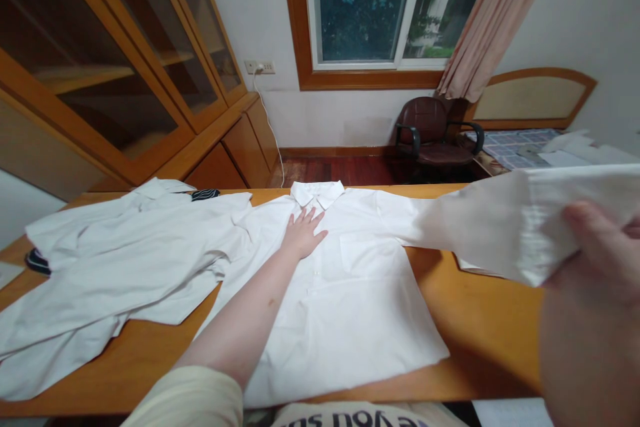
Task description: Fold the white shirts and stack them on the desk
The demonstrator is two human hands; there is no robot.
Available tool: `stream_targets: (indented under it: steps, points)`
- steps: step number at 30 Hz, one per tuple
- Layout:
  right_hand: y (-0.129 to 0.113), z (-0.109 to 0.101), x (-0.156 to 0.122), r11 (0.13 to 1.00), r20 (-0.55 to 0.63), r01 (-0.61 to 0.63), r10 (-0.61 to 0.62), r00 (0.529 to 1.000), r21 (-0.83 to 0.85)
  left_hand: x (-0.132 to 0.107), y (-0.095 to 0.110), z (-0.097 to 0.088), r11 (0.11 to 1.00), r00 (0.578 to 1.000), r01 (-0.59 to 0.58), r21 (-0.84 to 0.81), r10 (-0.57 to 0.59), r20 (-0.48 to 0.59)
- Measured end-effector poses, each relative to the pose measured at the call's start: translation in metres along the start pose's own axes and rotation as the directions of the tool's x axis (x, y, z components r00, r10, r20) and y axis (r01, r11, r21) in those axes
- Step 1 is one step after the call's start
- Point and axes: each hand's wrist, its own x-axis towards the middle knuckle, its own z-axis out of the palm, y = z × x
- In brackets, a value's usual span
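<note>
White collared cloth shirt lies under your L hand, palm-down, spread open; your R hand, raised, clamps its outstretched white sleeve.

A tall orange-brown cabinet of wood and glass lines the left side. Ahead, a white-framed sliding window in brown wooden trim breaks a pale wall, a gathered pink curtain at its right. A dark maroon armchair stands on the reddish-brown floor, near a blue-checked bed with a curved, wood-edged headboard.
</note>
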Motion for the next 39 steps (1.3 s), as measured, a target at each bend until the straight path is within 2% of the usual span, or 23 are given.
stream_targets:
  steps: [1, 2, 3, 5, 7, 9, 11, 13, 17, 18, 20, 22, 23, 24, 26, 27, 29, 31, 32, 33, 34, 36, 39]
  points:
    - [-0.005, 0.014, -0.02, 0.995, 0.028, -0.018, 0.015, 0.999, 0.099, 0.0, 0.0, 0.0, 1.0, 1.0, -0.002, -0.003, 0.002, -0.002]
    - [-0.007, 0.028, -0.039, 0.984, 0.149, -0.103, 0.082, 0.986, 0.144, 0.0, 0.0, -0.001, 1.0, 1.0, -0.005, -0.005, 0.005, -0.005]
    - [-0.006, 0.041, -0.057, 0.969, 0.281, -0.192, 0.143, 0.949, 0.155, 0.0, 0.0, -0.001, 1.0, 1.0, -0.008, -0.007, 0.008, -0.008]
    - [0.001, 0.066, -0.09, 0.931, 0.583, -0.352, 0.236, 0.777, 0.093, 0.0, 0.0, -0.002, 1.0, 1.0, -0.013, -0.008, 0.013, -0.011]
    - [0.015, 0.089, -0.119, 0.921, 0.789, -0.389, 0.219, 0.574, 0.027, 0.0, -0.001, -0.002, 1.0, 1.0, -0.014, -0.006, 0.014, -0.006]
    - [0.031, 0.109, -0.144, 0.932, 0.892, -0.364, 0.163, 0.422, 0.002, -0.001, -0.002, 0.0, 1.0, 1.0, -0.016, -0.004, 0.016, -0.013]
    - [0.049, 0.124, -0.164, 0.943, 0.936, -0.331, 0.144, 0.321, -0.032, -0.001, -0.003, 0.002, 1.0, 0.999, -0.026, -0.009, 0.025, -0.036]
    - [0.068, 0.133, -0.181, 0.948, 0.946, -0.306, 0.179, 0.272, -0.091, -0.002, -0.003, 0.003, 0.999, 0.998, -0.032, -0.023, 0.031, -0.057]
    - [0.096, 0.137, -0.207, 0.916, 0.907, -0.325, 0.327, 0.266, -0.235, -0.001, -0.003, 0.001, 0.996, 0.997, -0.018, -0.086, 0.012, -0.07]
    - [0.1, 0.135, -0.211, 0.899, 0.899, -0.349, 0.361, 0.25, -0.264, -0.001, -0.003, 0.0, 0.992, 0.997, -0.017, -0.124, 0.007, -0.076]
    - [0.103, 0.13, -0.214, 0.867, 0.906, -0.397, 0.391, 0.162, -0.302, -0.001, -0.005, -0.003, 0.958, 0.996, -0.014, -0.288, -0.013, -0.094]
    - [0.101, 0.12, -0.208, 0.856, 0.925, -0.414, 0.372, 0.078, -0.309, -0.003, -0.009, -0.005, 0.879, 0.994, -0.011, -0.476, -0.042, -0.101]
    - [0.099, 0.113, -0.2, 0.865, 0.931, -0.402, 0.357, 0.076, -0.299, -0.006, -0.011, -0.006, 0.838, 0.994, -0.009, -0.545, -0.054, -0.098]
    - [0.098, 0.105, -0.189, 0.883, 0.931, -0.37, 0.35, 0.108, -0.289, -0.009, -0.013, -0.008, 0.81, 0.994, -0.007, -0.586, -0.06, -0.095]
    - [0.1, 0.085, -0.158, 0.922, 0.903, -0.254, 0.354, 0.246, -0.292, -0.019, -0.017, -0.012, 0.769, 0.996, -0.005, -0.639, -0.052, -0.071]
    - [0.104, 0.074, -0.139, 0.931, 0.871, -0.177, 0.361, 0.332, -0.319, -0.024, -0.019, -0.015, 0.733, 0.998, 0.0, -0.681, -0.038, -0.04]
    - [0.12, 0.051, -0.096, 0.909, 0.742, -0.075, 0.38, 0.553, -0.41, -0.031, -0.02, -0.024, 0.65, 0.998, 0.034, -0.759, 0.02, 0.062]
    - [0.146, 0.03, -0.056, 0.848, 0.49, -0.093, 0.387, 0.781, -0.521, -0.03, -0.017, -0.036, 0.62, 0.979, 0.085, -0.78, 0.094, 0.181]
    - [0.161, 0.022, -0.04, 0.82, 0.357, -0.145, 0.391, 0.848, -0.554, -0.027, -0.014, -0.043, 0.64, 0.966, 0.1, -0.762, 0.122, 0.229]
    - [0.175, 0.016, -0.027, 0.79, 0.243, -0.231, 0.429, 0.87, -0.568, -0.02, -0.009, -0.05, 0.666, 0.955, 0.106, -0.738, 0.139, 0.263]
    - [0.188, 0.013, -0.018, 0.772, 0.192, -0.33, 0.497, 0.846, -0.544, -0.012, -0.003, -0.057, 0.689, 0.947, 0.108, -0.717, 0.147, 0.285]
    - [0.209, 0.011, -0.012, 0.762, 0.191, -0.4, 0.553, 0.811, -0.51, 0.009, 0.014, -0.071, 0.705, 0.946, 0.102, -0.702, 0.15, 0.288]
    - [0.225, 0.015, -0.02, 0.783, 0.242, -0.422, 0.566, 0.788, -0.458, 0.045, 0.052, -0.085, 0.641, 0.959, 0.078, -0.763, 0.16, 0.233]
